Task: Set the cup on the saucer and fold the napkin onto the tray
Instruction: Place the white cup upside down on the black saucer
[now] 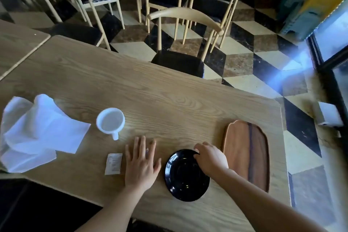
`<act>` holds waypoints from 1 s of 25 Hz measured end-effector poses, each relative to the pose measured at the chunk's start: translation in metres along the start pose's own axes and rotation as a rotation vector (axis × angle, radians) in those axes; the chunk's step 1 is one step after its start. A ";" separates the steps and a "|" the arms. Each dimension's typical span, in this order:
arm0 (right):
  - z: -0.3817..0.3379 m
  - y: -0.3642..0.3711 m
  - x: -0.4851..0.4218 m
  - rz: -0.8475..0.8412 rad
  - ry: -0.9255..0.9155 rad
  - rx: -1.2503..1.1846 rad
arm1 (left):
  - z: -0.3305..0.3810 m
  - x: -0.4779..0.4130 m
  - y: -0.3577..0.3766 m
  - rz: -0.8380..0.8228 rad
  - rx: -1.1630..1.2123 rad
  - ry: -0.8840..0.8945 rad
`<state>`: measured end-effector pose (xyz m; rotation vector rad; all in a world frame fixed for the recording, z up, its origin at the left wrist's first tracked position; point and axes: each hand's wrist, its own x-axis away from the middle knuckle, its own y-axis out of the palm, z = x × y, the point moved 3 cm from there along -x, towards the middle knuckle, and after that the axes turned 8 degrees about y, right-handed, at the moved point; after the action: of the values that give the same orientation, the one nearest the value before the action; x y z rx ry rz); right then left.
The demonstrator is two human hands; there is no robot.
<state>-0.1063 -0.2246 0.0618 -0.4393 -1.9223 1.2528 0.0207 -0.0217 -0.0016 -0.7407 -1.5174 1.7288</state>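
Note:
A white cup (110, 121) stands upright on the wooden table, its handle pointing toward me. A black saucer (185, 177) lies near the table's front edge. My right hand (211, 157) grips the saucer's far right rim with curled fingers. My left hand (141, 163) lies flat on the table just left of the saucer, fingers spread, holding nothing. A crumpled white napkin (39, 133) lies at the left end of the table. A wooden tray (246, 152) sits to the right of the saucer, bare.
A small white sachet (113, 164) lies left of my left hand. The wooden table (150, 90) ends just right of the tray. A chair (184, 43) stands at the far side, with more chairs and tables beyond on a checkered floor.

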 end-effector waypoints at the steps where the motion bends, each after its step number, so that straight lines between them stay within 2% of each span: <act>1: 0.000 0.000 -0.004 -0.010 0.016 -0.014 | -0.001 -0.002 0.001 0.014 0.005 -0.006; 4: 0.002 0.000 -0.015 -0.006 0.062 -0.083 | -0.003 -0.003 -0.001 0.051 0.006 -0.004; 13: 0.000 -0.020 -0.067 0.060 0.041 -0.146 | -0.006 -0.003 0.004 0.089 0.087 -0.027; 25: 0.016 -0.071 -0.149 0.137 0.206 -0.222 | -0.008 -0.002 0.011 0.149 0.103 -0.028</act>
<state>-0.0156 -0.3632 0.0579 -0.7952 -1.8848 1.0367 0.0269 -0.0192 -0.0137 -0.7960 -1.4109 1.9194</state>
